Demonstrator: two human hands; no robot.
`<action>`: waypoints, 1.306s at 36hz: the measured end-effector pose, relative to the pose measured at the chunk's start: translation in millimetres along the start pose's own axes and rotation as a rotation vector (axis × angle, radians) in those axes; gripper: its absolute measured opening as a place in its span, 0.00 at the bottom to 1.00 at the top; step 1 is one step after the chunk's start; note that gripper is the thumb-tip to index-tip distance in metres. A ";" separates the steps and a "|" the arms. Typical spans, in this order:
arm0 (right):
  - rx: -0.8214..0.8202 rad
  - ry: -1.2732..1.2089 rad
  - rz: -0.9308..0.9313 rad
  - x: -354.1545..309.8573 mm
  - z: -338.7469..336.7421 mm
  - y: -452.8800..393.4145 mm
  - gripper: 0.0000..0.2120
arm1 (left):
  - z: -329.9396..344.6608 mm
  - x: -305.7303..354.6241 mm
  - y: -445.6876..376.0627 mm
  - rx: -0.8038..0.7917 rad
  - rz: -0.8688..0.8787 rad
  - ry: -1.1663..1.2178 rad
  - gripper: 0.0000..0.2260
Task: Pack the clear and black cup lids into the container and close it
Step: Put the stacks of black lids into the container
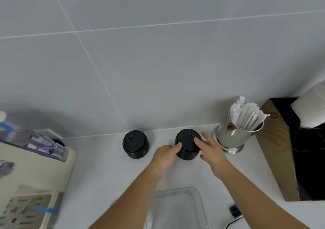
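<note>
- I am looking down at a pale grey-white counter [98, 169] that runs back to a wall of large grey tiles [158, 70] with thin light grout lines.
- At the left edge stands a cream coffee machine [31, 169] with a clear water tank and a slotted drip grate.
- On the right sits a polished metal cup [230, 137] full of paper-wrapped straws [246, 116], and beyond it a wood-sided black organiser [288, 158] holding a stack of white paper cups [311, 109].
- Two stacks of black cup lids stand near the wall: the left stack [135, 144] stands alone, well apart from my hands; the right stack [188, 144] is between my hands.
- My left hand [163, 156] lies loosely curled against the left side of the right stack, its fingertips [178, 145] touching the stack's wall.
- My right hand [212, 151] is spread wide, fingers apart, with one fingertip on the top rim of the same stack and the others reaching beside it toward the metal cup.
- Neither hand has closed around the stack; it rests on the counter.
- The clear plastic container [198, 198] lies open at the bottom of the view, between my forearms, near the counter's front edge.
- A small black clip-like thing [234, 210] lies right of the container; I cannot tell what it is.
</note>
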State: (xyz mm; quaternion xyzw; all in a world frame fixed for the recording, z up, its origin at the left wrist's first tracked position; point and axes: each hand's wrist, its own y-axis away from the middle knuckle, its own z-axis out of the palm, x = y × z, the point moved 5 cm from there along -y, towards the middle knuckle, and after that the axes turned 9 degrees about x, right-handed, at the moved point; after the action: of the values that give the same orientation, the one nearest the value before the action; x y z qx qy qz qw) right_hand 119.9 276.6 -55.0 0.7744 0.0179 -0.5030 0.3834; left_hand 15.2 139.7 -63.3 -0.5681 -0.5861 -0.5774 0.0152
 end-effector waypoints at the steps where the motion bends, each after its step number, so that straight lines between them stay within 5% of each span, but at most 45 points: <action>1: -0.009 0.003 -0.009 -1.9 1.4 -1.9 0.29 | 2.3 -0.7 -2.5 0.000 -0.005 0.006 0.29; 7: -0.091 -0.016 -0.028 -2.2 8.3 -10.2 0.08 | 16.7 -2.8 -8.3 -0.054 -0.053 0.142 0.18; 24: -0.123 -0.182 0.115 12.1 0.3 -10.3 0.17 | 24.5 7.2 -6.8 -0.051 -0.024 0.344 0.02; 32: -0.111 -0.286 0.120 12.9 2.0 3.3 0.17 | 14.9 9.5 7.6 -0.008 0.017 0.384 0.28; 38: -0.128 -0.370 0.066 2.6 2.0 22.7 0.17 | 6.7 12.0 25.7 -0.005 0.059 0.455 0.29; 42: -0.137 -0.402 0.001 -10.2 -0.3 40.8 0.16 | -3.3 17.8 43.5 0.001 0.086 0.480 0.18; 47: -0.150 -0.432 -0.054 -23.5 -3.6 66.4 0.16 | -15.4 24.9 68.2 0.007 0.148 0.496 0.25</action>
State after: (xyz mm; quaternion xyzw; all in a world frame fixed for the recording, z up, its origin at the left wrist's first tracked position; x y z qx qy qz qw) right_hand 138.6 240.4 2.6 0.6171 -0.0064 -0.6646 0.4212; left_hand 43.2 123.8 3.6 -0.4505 -0.5233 -0.6942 0.2028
